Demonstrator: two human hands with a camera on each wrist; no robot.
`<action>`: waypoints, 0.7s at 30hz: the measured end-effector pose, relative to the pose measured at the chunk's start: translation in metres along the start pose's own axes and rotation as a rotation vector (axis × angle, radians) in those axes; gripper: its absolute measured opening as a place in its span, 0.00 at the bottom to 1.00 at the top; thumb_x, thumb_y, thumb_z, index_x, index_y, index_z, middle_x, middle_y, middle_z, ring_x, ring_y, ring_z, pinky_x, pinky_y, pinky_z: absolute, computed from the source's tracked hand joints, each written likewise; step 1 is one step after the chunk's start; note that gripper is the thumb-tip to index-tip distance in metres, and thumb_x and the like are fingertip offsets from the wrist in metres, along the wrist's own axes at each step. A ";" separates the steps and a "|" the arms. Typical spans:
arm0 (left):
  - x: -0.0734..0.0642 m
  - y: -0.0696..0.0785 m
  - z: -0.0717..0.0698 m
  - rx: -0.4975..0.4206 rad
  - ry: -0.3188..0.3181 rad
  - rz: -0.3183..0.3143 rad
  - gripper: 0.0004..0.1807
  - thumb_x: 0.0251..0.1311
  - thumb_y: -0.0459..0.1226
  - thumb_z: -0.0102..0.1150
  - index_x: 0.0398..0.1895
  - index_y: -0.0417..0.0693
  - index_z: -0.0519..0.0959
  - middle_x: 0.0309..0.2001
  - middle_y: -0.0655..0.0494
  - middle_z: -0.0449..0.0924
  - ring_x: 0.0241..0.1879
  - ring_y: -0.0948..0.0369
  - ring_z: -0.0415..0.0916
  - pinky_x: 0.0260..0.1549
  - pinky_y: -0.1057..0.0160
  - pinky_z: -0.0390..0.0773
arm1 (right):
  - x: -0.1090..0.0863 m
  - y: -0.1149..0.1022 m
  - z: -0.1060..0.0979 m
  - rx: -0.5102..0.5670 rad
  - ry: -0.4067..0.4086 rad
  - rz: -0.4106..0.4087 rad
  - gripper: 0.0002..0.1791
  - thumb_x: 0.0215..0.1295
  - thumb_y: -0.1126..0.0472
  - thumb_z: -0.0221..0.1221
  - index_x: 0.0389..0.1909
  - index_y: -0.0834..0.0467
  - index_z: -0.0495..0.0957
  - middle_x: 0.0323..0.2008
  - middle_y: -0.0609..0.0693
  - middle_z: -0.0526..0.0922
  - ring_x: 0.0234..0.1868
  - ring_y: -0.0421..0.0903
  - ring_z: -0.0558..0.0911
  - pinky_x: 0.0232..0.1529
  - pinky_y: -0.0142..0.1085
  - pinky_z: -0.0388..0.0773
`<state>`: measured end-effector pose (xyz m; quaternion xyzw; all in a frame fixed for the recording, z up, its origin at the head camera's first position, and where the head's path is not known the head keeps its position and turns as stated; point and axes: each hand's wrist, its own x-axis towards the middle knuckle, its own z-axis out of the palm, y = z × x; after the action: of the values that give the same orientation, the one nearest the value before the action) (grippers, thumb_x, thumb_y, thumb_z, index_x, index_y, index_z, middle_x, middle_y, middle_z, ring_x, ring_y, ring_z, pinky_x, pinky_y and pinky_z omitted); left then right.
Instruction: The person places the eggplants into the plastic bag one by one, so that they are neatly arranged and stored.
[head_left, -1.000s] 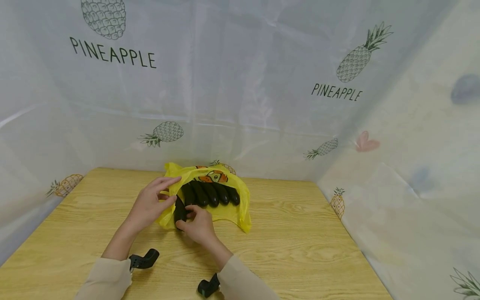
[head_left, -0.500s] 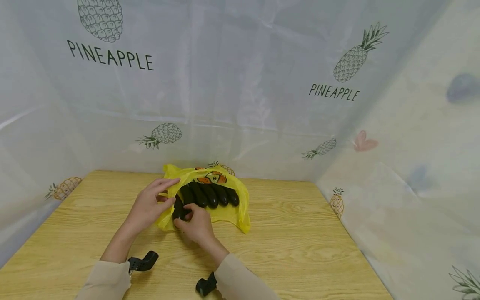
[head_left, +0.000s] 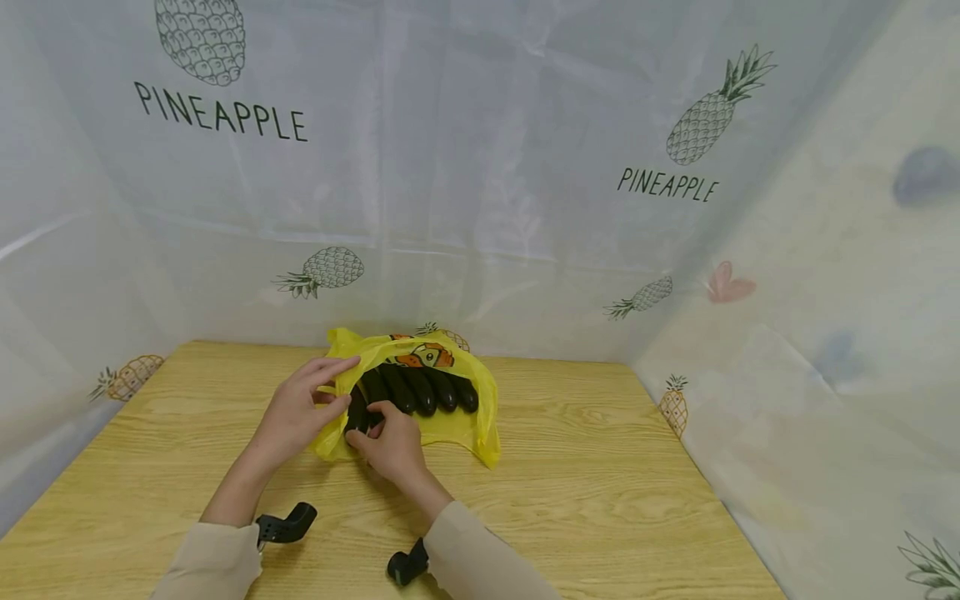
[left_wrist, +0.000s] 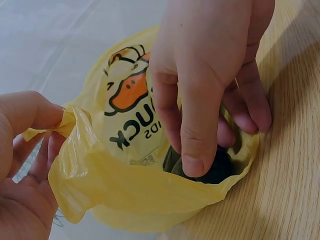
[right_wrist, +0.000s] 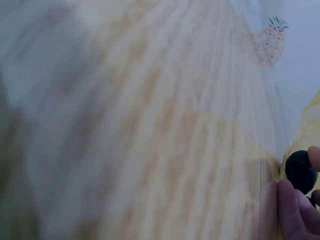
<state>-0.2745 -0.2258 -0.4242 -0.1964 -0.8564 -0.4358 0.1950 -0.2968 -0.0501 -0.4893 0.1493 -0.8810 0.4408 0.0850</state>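
Note:
A yellow plastic bag (head_left: 487, 421) with a duck print lies on its side, its mouth facing me. My left hand (head_left: 300, 410) pinches the left edge of that mouth, which the left wrist view shows as crumpled film between thumb and fingers. At the bag's left side, my right hand (head_left: 396, 446) grips the near end of a dark, glossy eggplant (head_left: 357, 408). Most of this eggplant is inside the bag. Several more eggplants (head_left: 425, 393) lie side by side within, to its right. The right wrist view catches the held eggplant's rounded end (right_wrist: 300, 172) at its right edge.
The bag rests on a wood-grain table (head_left: 585, 483), near its back edge. Behind stands a pale curtain (head_left: 480, 192) printed with pineapples, which also closes in both sides. Black wrist mounts (head_left: 288, 525) stick out from both forearms.
My right hand has pushed the eggplant a little farther into the bag, so less of its near end shows. The left hand keeps its hold on the bag's edge.

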 end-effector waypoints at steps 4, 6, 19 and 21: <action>0.000 0.000 0.000 0.003 -0.001 0.001 0.32 0.68 0.28 0.69 0.74 0.51 0.77 0.67 0.49 0.77 0.55 0.53 0.77 0.47 0.61 0.87 | 0.001 0.002 0.002 0.003 0.024 0.014 0.26 0.64 0.52 0.76 0.59 0.57 0.83 0.24 0.38 0.78 0.24 0.31 0.74 0.28 0.27 0.76; 0.000 -0.001 0.000 0.004 -0.002 0.000 0.32 0.68 0.28 0.69 0.75 0.51 0.77 0.67 0.49 0.77 0.54 0.53 0.77 0.47 0.61 0.87 | 0.002 0.003 0.003 0.003 0.028 0.027 0.26 0.63 0.51 0.76 0.59 0.56 0.84 0.24 0.38 0.78 0.25 0.31 0.74 0.29 0.27 0.76; -0.001 -0.001 -0.001 0.008 0.005 0.002 0.32 0.68 0.27 0.69 0.74 0.51 0.77 0.67 0.49 0.77 0.54 0.53 0.77 0.47 0.62 0.87 | 0.004 0.006 0.005 0.051 0.033 0.084 0.26 0.63 0.50 0.77 0.58 0.53 0.84 0.26 0.40 0.81 0.25 0.32 0.75 0.28 0.28 0.77; -0.001 0.000 -0.001 0.012 0.006 0.006 0.32 0.67 0.27 0.69 0.74 0.50 0.77 0.67 0.49 0.77 0.54 0.54 0.77 0.47 0.63 0.87 | 0.002 0.004 0.003 0.067 0.015 0.089 0.26 0.63 0.50 0.77 0.59 0.54 0.83 0.26 0.40 0.81 0.24 0.32 0.76 0.27 0.28 0.76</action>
<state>-0.2740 -0.2267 -0.4243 -0.1964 -0.8577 -0.4309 0.2001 -0.3006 -0.0502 -0.4935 0.1095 -0.8708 0.4746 0.0670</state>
